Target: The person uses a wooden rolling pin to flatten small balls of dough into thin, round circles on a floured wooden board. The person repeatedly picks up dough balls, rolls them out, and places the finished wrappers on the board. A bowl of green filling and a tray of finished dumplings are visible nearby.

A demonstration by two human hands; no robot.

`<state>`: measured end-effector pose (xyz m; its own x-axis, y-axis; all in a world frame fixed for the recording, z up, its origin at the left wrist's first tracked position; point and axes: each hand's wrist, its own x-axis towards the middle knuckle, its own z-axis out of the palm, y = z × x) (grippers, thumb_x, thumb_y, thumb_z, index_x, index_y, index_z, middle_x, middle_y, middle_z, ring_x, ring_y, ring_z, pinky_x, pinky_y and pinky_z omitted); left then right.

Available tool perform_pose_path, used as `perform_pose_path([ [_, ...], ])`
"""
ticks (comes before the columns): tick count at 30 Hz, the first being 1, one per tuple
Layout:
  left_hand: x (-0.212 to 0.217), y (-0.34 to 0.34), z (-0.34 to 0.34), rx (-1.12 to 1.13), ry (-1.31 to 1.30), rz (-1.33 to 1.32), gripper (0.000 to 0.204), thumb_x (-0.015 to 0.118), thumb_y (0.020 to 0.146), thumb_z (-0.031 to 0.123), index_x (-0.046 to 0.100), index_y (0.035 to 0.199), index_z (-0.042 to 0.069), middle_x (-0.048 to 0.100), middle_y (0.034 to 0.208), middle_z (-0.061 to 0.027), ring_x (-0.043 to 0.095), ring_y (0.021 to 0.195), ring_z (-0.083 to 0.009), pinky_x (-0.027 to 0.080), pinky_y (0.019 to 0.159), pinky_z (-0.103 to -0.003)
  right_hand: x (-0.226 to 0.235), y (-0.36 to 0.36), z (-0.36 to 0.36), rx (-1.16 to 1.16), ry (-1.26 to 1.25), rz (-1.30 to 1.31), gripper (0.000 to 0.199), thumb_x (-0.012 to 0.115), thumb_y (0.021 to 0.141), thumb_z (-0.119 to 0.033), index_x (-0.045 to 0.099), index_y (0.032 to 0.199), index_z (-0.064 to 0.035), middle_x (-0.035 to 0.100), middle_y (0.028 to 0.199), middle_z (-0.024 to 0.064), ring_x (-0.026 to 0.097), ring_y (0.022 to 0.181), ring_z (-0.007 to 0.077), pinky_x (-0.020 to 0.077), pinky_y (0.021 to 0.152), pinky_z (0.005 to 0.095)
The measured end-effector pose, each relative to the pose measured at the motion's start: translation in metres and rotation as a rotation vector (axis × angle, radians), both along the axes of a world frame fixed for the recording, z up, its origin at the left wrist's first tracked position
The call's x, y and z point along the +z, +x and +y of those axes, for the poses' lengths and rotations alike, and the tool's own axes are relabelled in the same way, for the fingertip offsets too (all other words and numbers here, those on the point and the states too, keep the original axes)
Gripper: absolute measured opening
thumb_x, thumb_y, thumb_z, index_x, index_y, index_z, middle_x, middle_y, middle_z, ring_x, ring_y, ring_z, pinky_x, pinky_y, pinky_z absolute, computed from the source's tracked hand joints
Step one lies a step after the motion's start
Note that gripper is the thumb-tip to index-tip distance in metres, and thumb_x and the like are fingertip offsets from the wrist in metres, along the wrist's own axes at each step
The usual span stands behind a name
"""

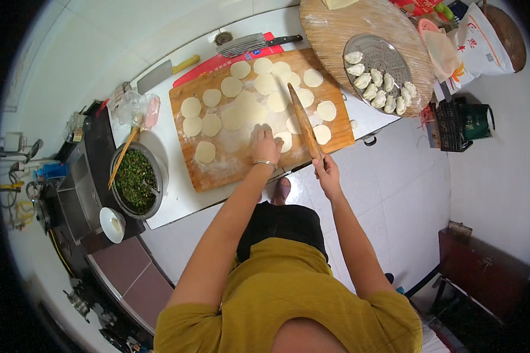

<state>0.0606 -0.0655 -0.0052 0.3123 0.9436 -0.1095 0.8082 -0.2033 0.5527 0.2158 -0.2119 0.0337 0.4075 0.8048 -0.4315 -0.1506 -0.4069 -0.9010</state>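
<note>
Flour dusts a wooden board (pixel 215 170), over which several round dough wrappers (pixel 231 87) are spread, some overlapping in the middle. My left hand (pixel 265 147) rests low over the board with its fingers extended, the tips at the edge of the floured patch. Right beside its thumb lies a wrapper (pixel 283 142). A tapered wooden rolling pin (pixel 302 119) slants over the board's right part, its far end above the wrappers. My right hand (pixel 328 173) grips its near end, just off the board's front edge.
Filled dumplings (pixel 371 91) sit on a perforated metal tray (pixel 388 56) atop a round woven mat (pixel 330 29). Behind the board lie a cleaver (pixel 154 77) and a black-handled knife (pixel 285 40). At left are a bowl of green filling (pixel 134 179), chopsticks (pixel 123 157) and a white bowl (pixel 112 225).
</note>
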Motion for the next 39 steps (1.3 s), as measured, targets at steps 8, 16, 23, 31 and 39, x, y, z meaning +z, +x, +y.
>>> perform_pose_path([
  [8,0.001,0.044,0.003,0.343,-0.504,0.018,0.038,0.069,0.081,0.020,0.061,0.115,0.005,0.069,0.097,-0.0179,0.067,0.083,-0.0313,0.052,0.082,-0.042,0.003,0.003,-0.053,-0.117,-0.039,-0.026,0.023,0.062,0.095,-0.023,0.060,0.108,-0.0041,0.049,0.075,-0.0052,0.044,0.065,0.0047,0.0394,0.057,0.0216],
  [16,-0.022,-0.011,0.001,0.052,-0.604,-0.567,0.029,0.073,0.077,0.015,0.065,0.101,0.000,0.069,0.090,-0.0113,0.067,0.080,-0.0216,0.054,0.064,-0.036,-0.007,0.006,-0.077,-0.108,-0.095,-0.114,0.024,0.065,0.093,-0.019,0.061,0.110,-0.0015,0.055,0.082,-0.0022,0.050,0.072,0.0081,0.0438,0.065,0.0242],
  [23,-0.036,-0.061,0.032,-0.143,-0.381,-0.098,0.026,0.068,0.082,0.021,0.067,0.104,0.007,0.070,0.090,-0.0155,0.068,0.081,-0.0292,0.054,0.066,-0.044,-0.005,0.001,-0.053,0.066,-0.078,-0.355,0.024,0.068,0.088,-0.014,0.062,0.107,0.0001,0.060,0.085,0.0088,0.056,0.076,0.0177,0.0466,0.070,0.0299],
  [31,0.036,-0.062,0.046,-0.032,-0.277,0.273,0.045,0.066,0.084,0.028,0.052,0.122,0.007,0.063,0.112,-0.0231,0.061,0.102,-0.0383,0.049,0.082,-0.048,0.006,-0.004,-0.010,0.322,-0.025,-0.704,0.035,0.072,0.083,-0.018,0.059,0.113,-0.0061,0.062,0.102,0.0135,0.062,0.087,0.0337,0.0500,0.075,0.0396],
  [39,-0.013,-0.139,-0.033,-0.296,0.051,0.154,0.077,0.061,0.088,0.033,0.025,0.150,0.006,0.023,0.156,-0.0198,0.023,0.143,-0.0376,0.020,0.115,-0.052,-0.016,-0.014,0.072,0.838,0.290,-1.218,0.051,0.072,0.077,-0.028,0.056,0.124,-0.0152,0.055,0.125,0.0107,0.055,0.112,0.0322,0.0468,0.090,0.0427],
])
